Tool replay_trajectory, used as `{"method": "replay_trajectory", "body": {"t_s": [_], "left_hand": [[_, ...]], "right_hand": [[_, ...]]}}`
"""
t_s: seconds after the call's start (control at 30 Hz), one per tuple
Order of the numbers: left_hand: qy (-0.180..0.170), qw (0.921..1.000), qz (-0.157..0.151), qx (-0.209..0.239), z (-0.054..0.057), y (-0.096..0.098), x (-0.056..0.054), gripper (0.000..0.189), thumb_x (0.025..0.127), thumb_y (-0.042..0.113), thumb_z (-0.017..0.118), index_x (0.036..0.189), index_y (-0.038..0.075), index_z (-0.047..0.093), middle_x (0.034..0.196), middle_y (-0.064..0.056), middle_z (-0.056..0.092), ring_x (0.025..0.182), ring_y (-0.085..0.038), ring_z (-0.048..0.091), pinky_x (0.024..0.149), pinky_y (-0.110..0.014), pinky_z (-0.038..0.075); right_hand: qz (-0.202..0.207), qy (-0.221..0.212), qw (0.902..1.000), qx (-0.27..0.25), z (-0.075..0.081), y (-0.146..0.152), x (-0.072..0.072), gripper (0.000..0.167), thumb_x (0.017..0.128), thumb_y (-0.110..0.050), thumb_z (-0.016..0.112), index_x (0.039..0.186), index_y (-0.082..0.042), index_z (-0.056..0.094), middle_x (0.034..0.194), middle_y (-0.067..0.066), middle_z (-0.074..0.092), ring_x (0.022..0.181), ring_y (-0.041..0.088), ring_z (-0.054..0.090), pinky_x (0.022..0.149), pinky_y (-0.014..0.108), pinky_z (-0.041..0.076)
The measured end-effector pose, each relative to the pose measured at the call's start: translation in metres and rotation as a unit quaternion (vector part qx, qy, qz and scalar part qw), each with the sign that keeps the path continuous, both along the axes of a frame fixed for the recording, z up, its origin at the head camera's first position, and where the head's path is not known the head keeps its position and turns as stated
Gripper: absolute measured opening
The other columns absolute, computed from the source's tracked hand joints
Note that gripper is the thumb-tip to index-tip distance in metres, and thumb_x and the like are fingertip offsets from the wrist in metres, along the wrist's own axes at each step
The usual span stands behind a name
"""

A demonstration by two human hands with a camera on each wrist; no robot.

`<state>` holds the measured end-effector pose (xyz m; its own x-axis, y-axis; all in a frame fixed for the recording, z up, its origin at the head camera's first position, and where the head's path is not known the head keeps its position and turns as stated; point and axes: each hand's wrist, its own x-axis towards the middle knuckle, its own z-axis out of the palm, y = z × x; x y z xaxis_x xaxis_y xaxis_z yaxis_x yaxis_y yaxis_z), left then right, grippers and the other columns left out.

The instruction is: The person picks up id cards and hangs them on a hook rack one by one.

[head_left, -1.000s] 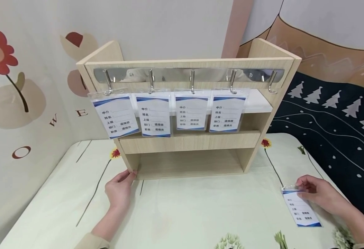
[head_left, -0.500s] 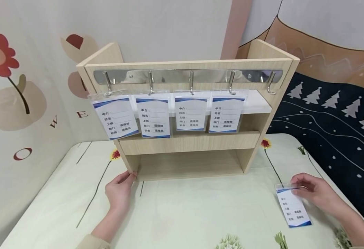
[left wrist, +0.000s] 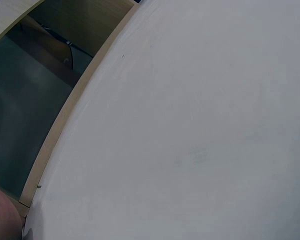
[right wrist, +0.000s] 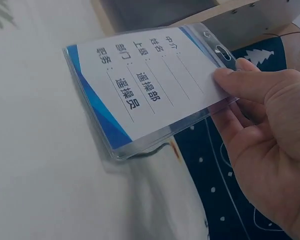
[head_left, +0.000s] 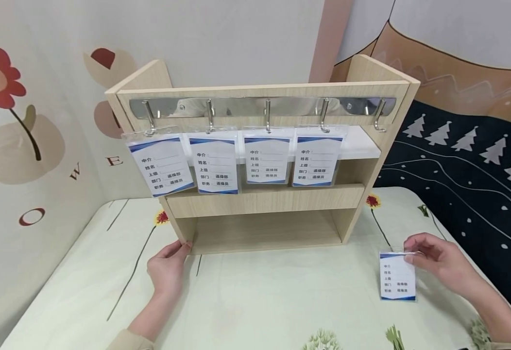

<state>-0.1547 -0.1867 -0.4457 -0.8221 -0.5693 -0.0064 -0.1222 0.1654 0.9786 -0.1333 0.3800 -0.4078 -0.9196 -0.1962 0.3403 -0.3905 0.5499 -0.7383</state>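
My right hand (head_left: 434,260) pinches the top edge of a name badge (head_left: 397,276) in a clear sleeve, lifted off the table at the right. In the right wrist view the thumb lies over the top corner of the badge (right wrist: 150,87), near its slot. My left hand (head_left: 168,267) rests with straight fingers against the lower left corner of the wooden shelf unit (head_left: 264,199). A metal hook rail (head_left: 264,108) runs along the shelf's top. Several badges (head_left: 266,155) hang from its hooks. The rightmost hook (head_left: 380,116) is bare.
The table (head_left: 260,301) has a pale cloth printed with flowers. A wall with flower decals stands at the left, a dark fabric with white trees (head_left: 465,160) at the right. The left wrist view shows only the shelf's edge (left wrist: 65,115) and pale cloth.
My right hand has lifted the badge off the table and brought it up and leftward, now hanging upright from the fingers. The left hand has not moved.
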Motion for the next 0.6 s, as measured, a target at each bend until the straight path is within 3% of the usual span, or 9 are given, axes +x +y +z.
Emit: {"method": "replay_trajectory", "body": {"t_s": [0.23,0.6], "left_hand": [[0.002,1.0,0.001,-0.001,0.0,0.0,0.001,0.032,0.09,0.015,0.078,0.115,-0.006,0.075,0.102,-0.015,0.077,0.071,0.011,0.062,0.062,-0.011,0.051],[0.003,1.0,0.003,0.004,-0.001,0.0,0.0,0.032,0.09,0.015,0.078,0.115,-0.006,0.075,0.1,-0.013,0.077,0.071,0.011,0.063,0.063,-0.011,0.051]], "right_hand": [[-0.039,0.035,0.9985,-0.014,0.025,-0.006,-0.005,0.03,0.082,0.023,0.07,0.104,0.002,0.066,0.098,-0.015,0.067,0.08,0.003,0.059,0.07,0.009,0.05],[-0.068,0.086,0.9939,-0.01,0.071,-0.026,-0.009,0.035,0.083,0.024,0.069,0.109,0.001,0.067,0.1,-0.017,0.065,0.08,0.004,0.055,0.069,0.006,0.047]]}}
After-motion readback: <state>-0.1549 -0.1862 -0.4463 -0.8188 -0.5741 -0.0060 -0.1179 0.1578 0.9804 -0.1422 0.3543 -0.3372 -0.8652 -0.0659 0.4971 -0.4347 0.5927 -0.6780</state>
